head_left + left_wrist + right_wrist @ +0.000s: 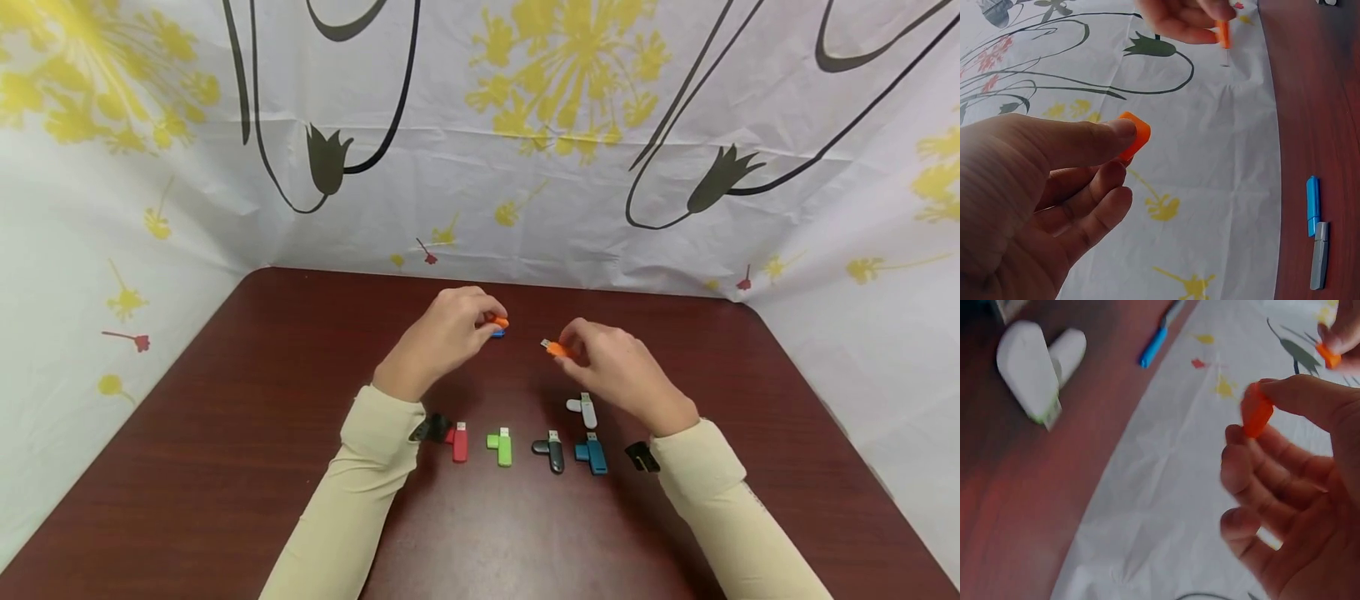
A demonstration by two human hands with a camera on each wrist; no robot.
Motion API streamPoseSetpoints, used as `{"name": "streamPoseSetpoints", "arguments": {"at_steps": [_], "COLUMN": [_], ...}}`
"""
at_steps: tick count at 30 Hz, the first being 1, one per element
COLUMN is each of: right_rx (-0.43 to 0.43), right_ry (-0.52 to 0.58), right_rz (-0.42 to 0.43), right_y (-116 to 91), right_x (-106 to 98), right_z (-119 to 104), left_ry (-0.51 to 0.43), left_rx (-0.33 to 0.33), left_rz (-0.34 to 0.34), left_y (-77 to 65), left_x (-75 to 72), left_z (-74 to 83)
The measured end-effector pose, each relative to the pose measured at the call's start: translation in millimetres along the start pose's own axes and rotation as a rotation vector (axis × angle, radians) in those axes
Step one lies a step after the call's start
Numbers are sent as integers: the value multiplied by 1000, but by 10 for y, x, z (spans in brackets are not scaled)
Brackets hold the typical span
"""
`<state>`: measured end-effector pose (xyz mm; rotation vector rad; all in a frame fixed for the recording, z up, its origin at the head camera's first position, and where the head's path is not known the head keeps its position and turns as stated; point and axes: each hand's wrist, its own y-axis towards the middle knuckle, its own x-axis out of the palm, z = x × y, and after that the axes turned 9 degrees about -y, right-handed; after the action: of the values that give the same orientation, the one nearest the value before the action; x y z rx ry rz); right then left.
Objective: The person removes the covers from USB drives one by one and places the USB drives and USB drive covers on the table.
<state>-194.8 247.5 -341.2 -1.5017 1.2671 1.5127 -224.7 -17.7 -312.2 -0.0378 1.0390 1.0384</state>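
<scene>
Above the far part of the table, my left hand [453, 329] pinches a small orange cap [1139, 134] between thumb and fingers. To its right, my right hand [611, 367] holds an orange USB flash drive [557, 349], its metal plug bare and pointing left toward the cap. A gap separates the two orange pieces. In the right wrist view the orange drive [1257, 414] sits between thumb and fingertips, its plug not visible. Beneath the left hand lies a blue piece [498, 333], mostly hidden in the head view; the left wrist view shows a blue piece [1314, 203] touching a grey one [1319, 256].
Nearer me, USB drives with bare plugs lie beside their caps: red [460, 442], green [504, 447], black [556, 452], teal [596, 454] and white [588, 410]. The dark wooden table [187, 433] meets a patterned white cloth [450, 200] at its back and sides.
</scene>
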Motion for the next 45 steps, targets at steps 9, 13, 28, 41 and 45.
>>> {"name": "streamPoseSetpoints", "arguments": {"at_steps": [9,13,28,41,45], "right_rx": [46,50,46,35,35], "right_ry": [-13,-32,-48,-40,-17], "right_rz": [-209,-264,-297,-260,-265], "right_y": [-5,-13,-51,-63,-56], "right_x": [253,338,481,502,488], "right_z": [-166,-231,-391,-380,-373], "left_ry": [9,19,9,19,23], "left_rx": [13,4,-14,-87,-106], "left_rz": [-6,-11,-34,-176,-230], "left_y": [15,11,26,65,69], "left_x": [46,51,87,273,340], "left_z": [-4,9,21,89,103]}}
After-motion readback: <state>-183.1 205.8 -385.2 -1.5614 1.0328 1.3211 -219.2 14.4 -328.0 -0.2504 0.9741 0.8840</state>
